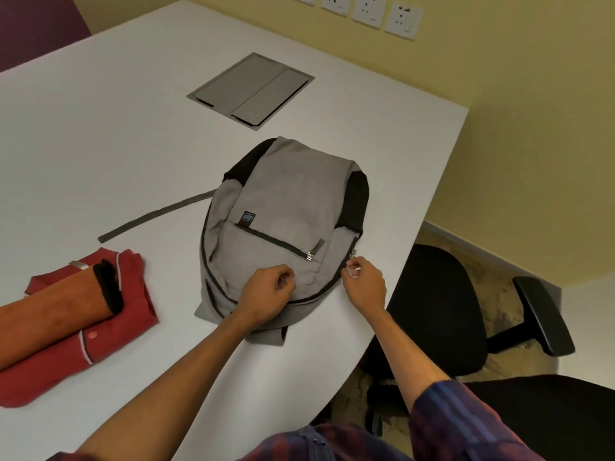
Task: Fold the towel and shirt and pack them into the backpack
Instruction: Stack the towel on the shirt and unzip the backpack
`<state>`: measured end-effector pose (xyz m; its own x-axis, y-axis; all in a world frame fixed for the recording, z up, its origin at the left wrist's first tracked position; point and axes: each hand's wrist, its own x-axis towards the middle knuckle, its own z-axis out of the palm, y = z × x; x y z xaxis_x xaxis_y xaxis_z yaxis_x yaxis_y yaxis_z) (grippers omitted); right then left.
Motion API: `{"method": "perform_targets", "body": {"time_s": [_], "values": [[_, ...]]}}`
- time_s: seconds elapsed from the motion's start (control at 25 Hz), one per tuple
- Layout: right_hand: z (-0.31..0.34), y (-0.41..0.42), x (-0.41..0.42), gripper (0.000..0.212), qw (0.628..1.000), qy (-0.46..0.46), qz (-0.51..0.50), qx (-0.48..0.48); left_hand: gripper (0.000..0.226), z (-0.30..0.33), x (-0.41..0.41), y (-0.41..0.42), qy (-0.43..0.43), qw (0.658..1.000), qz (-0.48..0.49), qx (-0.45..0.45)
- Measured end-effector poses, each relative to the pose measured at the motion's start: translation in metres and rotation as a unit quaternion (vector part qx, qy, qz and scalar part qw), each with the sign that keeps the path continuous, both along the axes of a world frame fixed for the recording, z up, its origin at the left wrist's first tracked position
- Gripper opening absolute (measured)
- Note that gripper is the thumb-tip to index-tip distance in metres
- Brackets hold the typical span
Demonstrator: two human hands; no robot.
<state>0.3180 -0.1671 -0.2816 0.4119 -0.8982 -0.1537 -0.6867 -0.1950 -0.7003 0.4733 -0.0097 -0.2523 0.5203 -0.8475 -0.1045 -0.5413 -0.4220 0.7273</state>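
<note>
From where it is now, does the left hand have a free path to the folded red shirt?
Probably yes. The left hand pinches the backpack fabric, and only bare table lies between it and the red shirt. It must release first.

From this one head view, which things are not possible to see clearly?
- Inside of the backpack: hidden by its own grey front; head view.
- What the left hand pinches: covered by its curled fingers.
- Zipper pull at the right hand: too small to read clearly.
- Folded orange towel and red shirt: cut off by the left edge.
- Badge on the backpack: too small to read.
</note>
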Motion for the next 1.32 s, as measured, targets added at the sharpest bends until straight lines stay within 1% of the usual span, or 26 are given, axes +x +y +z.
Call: {"method": "perform_targets", "body": {"time_s": [0.08, 0.16, 0.24, 0.28, 0.4, 0.44, 0.52, 0.64, 0.68, 0.76, 0.84, 0.88, 0.96, 1.08, 1.16, 1.24, 1.32], "values": [[-0.004, -0.016, -0.005, 0.036, 0.999, 0.023, -0.006, 0.030, 0.025, -0.001, -0.007, -0.022, 0.002, 1.000, -0.014, 0.002], [-0.007, -0.029, -0.005, 0.044, 0.996, 0.043, -0.005, 0.072, 0.022, 0.000, -0.015, -0.043, -0.009, 1.000, -0.019, 0.010], [-0.012, -0.042, -0.003, 0.041, 0.993, 0.045, 0.017, 0.109, 0.021, 0.000, -0.022, -0.066, -0.035, 0.999, -0.020, 0.016], [-0.014, -0.047, -0.001, 0.036, 0.991, 0.036, 0.028, 0.128, 0.023, -0.001, -0.024, -0.077, -0.045, 0.999, -0.022, 0.018], [-0.018, -0.057, 0.004, 0.022, 0.986, -0.009, 0.010, 0.166, 0.033, -0.007, -0.029, -0.106, -0.064, 0.997, -0.020, 0.038], [-0.019, -0.060, 0.003, 0.019, 0.986, -0.012, 0.006, 0.164, 0.036, -0.010, -0.029, -0.115, -0.074, 0.996, -0.021, 0.055], [-0.016, -0.064, -0.002, 0.014, 0.993, 0.007, 0.025, 0.119, 0.044, -0.015, -0.031, -0.131, -0.093, 0.991, -0.027, 0.095], [-0.005, -0.071, -0.013, 0.017, 0.994, 0.057, 0.098, -0.010, 0.050, -0.020, -0.035, -0.152, -0.111, 0.983, -0.032, 0.144], [-0.003, -0.073, -0.016, 0.018, 0.988, 0.068, 0.130, -0.055, 0.050, -0.022, -0.035, -0.158, -0.106, 0.982, -0.031, 0.155], [-0.001, -0.073, -0.018, 0.021, 0.972, 0.080, 0.189, -0.113, 0.049, -0.025, -0.031, -0.169, -0.060, 0.983, -0.017, 0.174], [-0.001, -0.071, -0.017, 0.023, 0.967, 0.077, 0.211, -0.118, 0.046, -0.026, -0.027, -0.179, -0.016, 0.980, 0.002, 0.198], [-0.001, -0.070, -0.016, 0.023, 0.968, 0.074, 0.211, -0.112, 0.045, -0.025, -0.025, -0.183, -0.014, 0.977, 0.003, 0.214], [-0.001, -0.069, -0.014, 0.022, 0.969, 0.071, 0.209, -0.109, 0.041, -0.020, -0.023, -0.190, -0.039, 0.971, -0.008, 0.236], [-0.002, -0.066, -0.013, 0.019, 0.971, 0.075, 0.201, -0.103, 0.027, -0.014, -0.031, -0.197, -0.113, 0.966, -0.032, 0.230], [-0.001, -0.061, -0.013, 0.019, 0.973, 0.074, 0.200, -0.092, 0.024, -0.016, -0.035, -0.201, -0.127, 0.964, -0.047, 0.227], [0.003, -0.050, -0.012, 0.020, 0.970, 0.080, 0.217, -0.079, 0.025, -0.018, -0.031, -0.206, -0.109, 0.968, -0.047, 0.220], [0.008, -0.026, -0.010, 0.020, 0.959, 0.081, 0.267, -0.059, 0.021, -0.019, -0.024, -0.211, -0.069, 0.979, -0.027, 0.190]]}}
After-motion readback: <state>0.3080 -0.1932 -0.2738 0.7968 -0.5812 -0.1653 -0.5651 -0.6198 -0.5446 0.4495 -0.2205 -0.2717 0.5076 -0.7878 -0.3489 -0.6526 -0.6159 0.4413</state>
